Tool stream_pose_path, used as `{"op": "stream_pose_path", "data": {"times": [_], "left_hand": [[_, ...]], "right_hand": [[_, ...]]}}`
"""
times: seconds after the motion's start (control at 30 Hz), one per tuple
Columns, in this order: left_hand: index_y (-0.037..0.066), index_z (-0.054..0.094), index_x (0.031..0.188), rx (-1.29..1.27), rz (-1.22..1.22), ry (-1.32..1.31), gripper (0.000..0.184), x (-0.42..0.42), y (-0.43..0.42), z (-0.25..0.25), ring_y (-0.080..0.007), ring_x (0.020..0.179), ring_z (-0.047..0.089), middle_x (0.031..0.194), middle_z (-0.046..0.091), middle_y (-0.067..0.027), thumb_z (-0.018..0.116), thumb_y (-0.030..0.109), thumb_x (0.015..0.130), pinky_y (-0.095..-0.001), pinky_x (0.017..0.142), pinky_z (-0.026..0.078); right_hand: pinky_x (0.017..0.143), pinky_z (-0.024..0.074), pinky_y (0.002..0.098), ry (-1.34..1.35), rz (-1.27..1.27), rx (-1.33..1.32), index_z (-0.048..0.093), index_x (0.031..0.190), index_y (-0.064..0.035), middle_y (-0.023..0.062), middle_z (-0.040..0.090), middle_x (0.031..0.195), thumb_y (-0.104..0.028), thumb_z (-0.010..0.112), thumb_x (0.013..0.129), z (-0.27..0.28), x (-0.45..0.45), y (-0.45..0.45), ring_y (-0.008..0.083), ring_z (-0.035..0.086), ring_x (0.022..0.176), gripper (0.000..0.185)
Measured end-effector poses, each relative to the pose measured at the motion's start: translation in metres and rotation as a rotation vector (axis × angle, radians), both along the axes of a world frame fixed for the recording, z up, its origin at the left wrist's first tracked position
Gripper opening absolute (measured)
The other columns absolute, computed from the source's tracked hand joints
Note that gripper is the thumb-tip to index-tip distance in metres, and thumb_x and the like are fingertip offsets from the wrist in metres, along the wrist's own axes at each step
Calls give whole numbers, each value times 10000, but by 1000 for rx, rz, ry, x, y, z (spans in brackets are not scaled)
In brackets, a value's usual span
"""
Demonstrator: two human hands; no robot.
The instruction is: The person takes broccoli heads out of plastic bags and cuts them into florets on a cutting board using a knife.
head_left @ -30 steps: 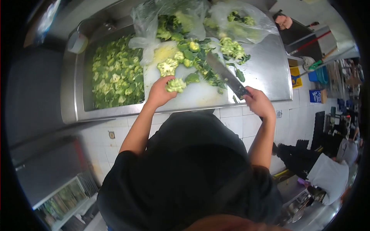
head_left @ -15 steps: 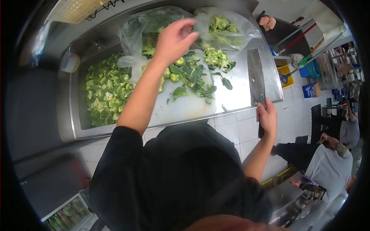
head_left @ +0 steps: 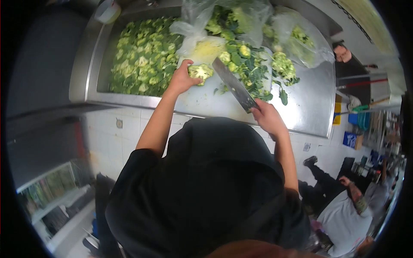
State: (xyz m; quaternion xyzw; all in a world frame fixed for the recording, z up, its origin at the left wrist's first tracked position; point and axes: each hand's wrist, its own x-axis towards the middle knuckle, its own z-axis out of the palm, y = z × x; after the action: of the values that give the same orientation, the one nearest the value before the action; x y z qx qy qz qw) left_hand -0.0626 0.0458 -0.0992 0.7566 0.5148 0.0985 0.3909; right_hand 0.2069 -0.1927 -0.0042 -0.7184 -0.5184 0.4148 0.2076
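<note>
One blue box [head_left: 349, 139] carries pale markings too small for me to read. My left hand [head_left: 184, 80] grips a broccoli piece [head_left: 201, 73] between thumb and fingers over the cutting board [head_left: 198, 101]; my right hand [head_left: 269, 115] is wrapped round a cleaver [head_left: 234, 85], its tip just beside the piece.

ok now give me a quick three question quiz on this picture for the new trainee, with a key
1. Which hand holds the cleaver?
2. True or false: the left hand is holding a broccoli piece.
3. What lies in the sink: a) plates, b) cut broccoli, c) carrots?

Key: 1. the right hand; 2. true; 3. b.
</note>
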Motion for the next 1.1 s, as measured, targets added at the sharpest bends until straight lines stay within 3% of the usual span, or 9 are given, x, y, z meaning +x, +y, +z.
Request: {"op": "stream_pose_path", "data": {"times": [0.07, 0.1, 0.13, 0.2, 0.23, 0.53, 0.77, 0.97, 1.1], "left_hand": [[32, 460, 1351, -150, 52, -343, 726, -7, -11, -20, -225, 949, 666, 1082, 673, -168, 856, 229, 776, -342, 814, 547], [6, 488, 1295, -169, 93, -390, 610, -7, -19, -12, -145, 906, 650, 1041, 664, -114, 829, 193, 825, -299, 768, 541], [6, 488, 1295, -179, 105, -392, 610, -8, -23, -20, -145, 906, 650, 1041, 664, -114, 829, 193, 825, -299, 768, 541], [-7, 528, 1220, -280, 198, -526, 495, -6, -30, -33, -132, 834, 639, 975, 656, -91, 801, 175, 850, -285, 736, 535], [-15, 563, 1137, -276, 236, -541, 374, -5, -35, -36, -113, 766, 624, 904, 648, -64, 767, 148, 870, -275, 698, 529], [-1, 600, 1100, -245, 263, -578, 293, -4, -40, -54, -94, 726, 606, 887, 657, -49, 749, 129, 884, -264, 680, 524], [-7, 622, 1100, -251, 214, -555, 265, -5, -28, -53, -97, 728, 618, 887, 668, -53, 742, 97, 887, -260, 686, 523], [-16, 635, 1100, -298, 199, -583, 250, -8, -23, -54, -89, 752, 634, 872, 665, -48, 737, 64, 887, -262, 691, 528], [-21, 653, 1155, -285, 280, -574, 293, -17, -23, -62, -113, 779, 659, 902, 706, -76, 732, 49, 882, -272, 721, 541]], "right_hand": [[690, 483, 504, -94, 28, 49, 582, 1077, 0, 248, 646, 780, -165, 594, 957, -10, -24, 21, 447, 630, 744, 204], [696, 490, 486, -186, 21, 110, 584, 1089, -4, 243, 650, 783, -170, 591, 962, -14, -34, 29, 432, 638, 754, 209], [696, 490, 486, -187, 33, 99, 584, 1089, -4, 243, 650, 783, -170, 591, 962, -16, -43, 34, 432, 638, 754, 209], [746, 475, 601, -148, 5, 156, 546, 1095, 9, 306, 656, 811, -132, 571, 950, -19, -56, 43, 513, 635, 809, 204], [733, 487, 593, -157, 10, 97, 539, 1090, 23, 320, 651, 790, -125, 567, 949, -18, -62, 47, 516, 637, 782, 207], [740, 494, 609, -252, 23, -64, 529, 1202, 29, 322, 654, 775, -104, 531, 959, -8, -80, 46, 520, 646, 782, 277], [703, 486, 606, -329, 42, -113, 489, 1176, 17, 307, 653, 772, -136, 540, 980, -16, -84, 42, 519, 635, 759, 254], [717, 490, 615, -429, 123, -174, 486, 1199, 10, 310, 665, 796, -136, 541, 975, -62, -81, 39, 521, 646, 769, 274], [728, 516, 609, -393, 58, -116, 495, 1114, 2, 313, 668, 791, -126, 496, 974, -50, -69, 24, 524, 661, 785, 189]]}}
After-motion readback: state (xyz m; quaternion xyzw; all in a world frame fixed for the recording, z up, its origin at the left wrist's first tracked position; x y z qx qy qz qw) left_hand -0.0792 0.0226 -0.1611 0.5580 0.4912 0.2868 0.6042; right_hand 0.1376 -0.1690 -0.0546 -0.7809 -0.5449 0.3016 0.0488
